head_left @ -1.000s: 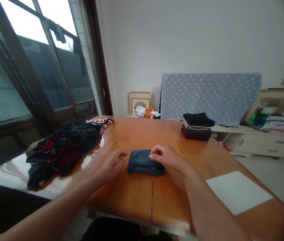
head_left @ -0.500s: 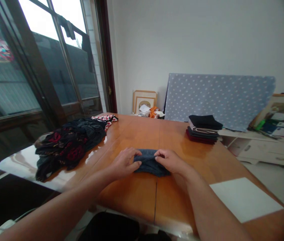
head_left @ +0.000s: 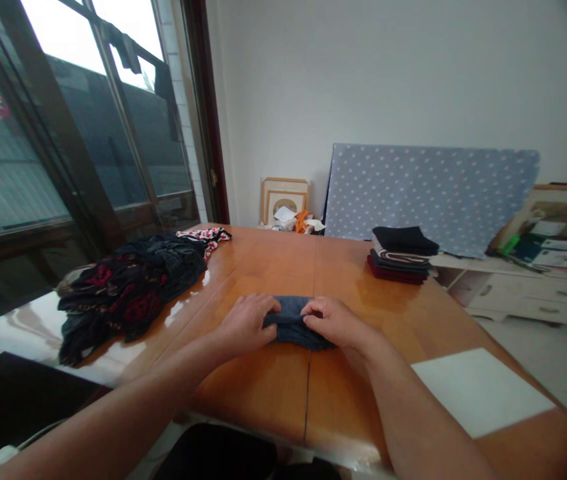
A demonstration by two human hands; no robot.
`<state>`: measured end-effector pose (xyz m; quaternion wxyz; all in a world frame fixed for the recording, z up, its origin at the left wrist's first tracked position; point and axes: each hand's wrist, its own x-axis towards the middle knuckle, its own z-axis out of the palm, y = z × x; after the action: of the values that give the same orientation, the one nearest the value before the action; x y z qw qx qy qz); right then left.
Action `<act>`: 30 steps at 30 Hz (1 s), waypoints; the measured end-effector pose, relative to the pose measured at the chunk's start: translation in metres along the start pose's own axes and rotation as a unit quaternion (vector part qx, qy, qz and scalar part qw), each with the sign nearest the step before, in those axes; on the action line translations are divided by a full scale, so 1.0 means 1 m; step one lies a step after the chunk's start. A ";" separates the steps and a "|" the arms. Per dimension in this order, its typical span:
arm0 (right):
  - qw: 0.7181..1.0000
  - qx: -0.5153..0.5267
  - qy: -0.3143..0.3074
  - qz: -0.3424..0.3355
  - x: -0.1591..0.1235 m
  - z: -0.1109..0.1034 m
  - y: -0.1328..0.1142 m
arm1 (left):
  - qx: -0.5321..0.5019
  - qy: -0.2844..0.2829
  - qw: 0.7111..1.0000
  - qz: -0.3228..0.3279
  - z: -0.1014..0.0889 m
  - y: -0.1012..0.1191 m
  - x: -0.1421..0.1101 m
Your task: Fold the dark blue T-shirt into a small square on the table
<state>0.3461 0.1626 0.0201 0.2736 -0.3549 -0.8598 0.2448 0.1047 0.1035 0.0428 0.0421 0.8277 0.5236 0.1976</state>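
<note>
A small folded dark blue garment point(head_left: 292, 319) lies in the middle of the wooden table point(head_left: 263, 387). My left hand point(head_left: 246, 325) grips its left end with fingers curled over the cloth. My right hand point(head_left: 332, 321) pinches its right end, fingers closed on the fabric. Both hands rest low on the table, close together, squeezing the garment into a narrow bundle.
A heap of dark and red-patterned clothes point(head_left: 131, 283) lies at the table's left. A stack of folded clothes point(head_left: 401, 254) sits at the far right edge. A white sheet point(head_left: 481, 392) lies at the near right. A dotted blue board point(head_left: 428, 193) leans on the wall.
My left hand moved right from the bare table onto the garment's left end and closed on it. Both hands have drawn closer, bunching the cloth narrower.
</note>
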 end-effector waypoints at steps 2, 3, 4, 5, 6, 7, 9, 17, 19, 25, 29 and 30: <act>1.000 -0.003 -0.002 0.000 0.000 0.000 -0.001 | -0.005 -0.005 1.000 0.010 0.002 0.002 0.000; 1.000 -0.008 0.003 0.006 -0.001 0.000 -0.002 | -0.017 -0.005 1.000 0.011 0.004 0.001 0.000; 1.000 -0.016 0.011 0.013 -0.001 0.000 -0.003 | -0.038 -0.002 0.999 0.007 0.005 0.000 0.001; 0.999 -0.027 0.020 0.017 -0.001 0.001 -0.006 | -0.068 0.007 0.998 -0.004 0.007 -0.002 0.001; 0.999 -0.039 0.026 0.017 -0.002 0.001 -0.009 | -0.102 0.018 0.994 -0.020 0.007 -0.005 0.000; 0.998 -0.052 0.027 0.011 -0.002 0.002 -0.013 | -0.134 0.031 0.990 -0.042 0.007 -0.009 -0.001; 0.997 -0.079 0.015 -0.011 -0.003 0.006 -0.022 | -0.171 0.054 0.980 -0.088 0.005 -0.015 -0.005; 0.987 -0.157 -0.002 -0.036 0.001 0.026 -0.027 | -0.189 0.079 0.974 -0.100 0.023 -0.037 -0.032; 0.990 -0.137 0.004 -0.034 0.004 0.028 -0.021 | -0.164 0.072 0.981 -0.077 0.025 -0.037 -0.037; 0.998 -0.034 0.048 -0.018 0.012 0.031 -0.012 | -0.070 0.060 0.996 -0.006 0.014 -0.018 -0.042; 0.994 0.064 0.079 0.026 0.013 0.035 -0.007 | -0.022 0.045 0.998 0.032 0.011 -0.001 -0.041; 0.992 0.086 0.084 0.038 0.013 0.036 -0.006 | -0.015 0.042 0.998 0.035 0.011 0.003 -0.041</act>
<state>0.3123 0.1599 0.0012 0.3648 -0.3823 -0.7953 0.2970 0.0960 0.0678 0.0219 0.0253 0.8359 0.4924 0.2413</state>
